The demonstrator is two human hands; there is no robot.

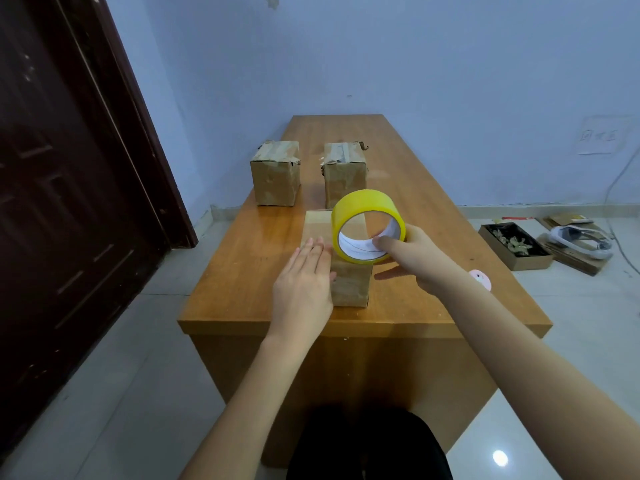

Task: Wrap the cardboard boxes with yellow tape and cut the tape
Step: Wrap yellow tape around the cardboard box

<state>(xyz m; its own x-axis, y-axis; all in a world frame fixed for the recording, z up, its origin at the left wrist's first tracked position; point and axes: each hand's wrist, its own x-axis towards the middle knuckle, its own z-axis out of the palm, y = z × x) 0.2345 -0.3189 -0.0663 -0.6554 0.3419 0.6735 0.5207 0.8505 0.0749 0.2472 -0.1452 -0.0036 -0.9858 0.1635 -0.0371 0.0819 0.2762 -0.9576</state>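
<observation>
A cardboard box (349, 285) lies near the front edge of the wooden table (249, 265). My left hand (304, 289) rests flat on its top, fingers straight. My right hand (412, 258) grips a roll of yellow tape (363, 202) just above the box's right side, thumb inside the core. Farther back stand two more cardboard boxes, one to the left (276, 178) and one to the right (344, 174), both with worn tape on top.
A small pink round object (481, 278) lies on the table by my right forearm. A dark door (69, 168) stands at left. On the floor at right are an open tray of scraps (512, 245), flattened cardboard and a white cable coil (581, 240).
</observation>
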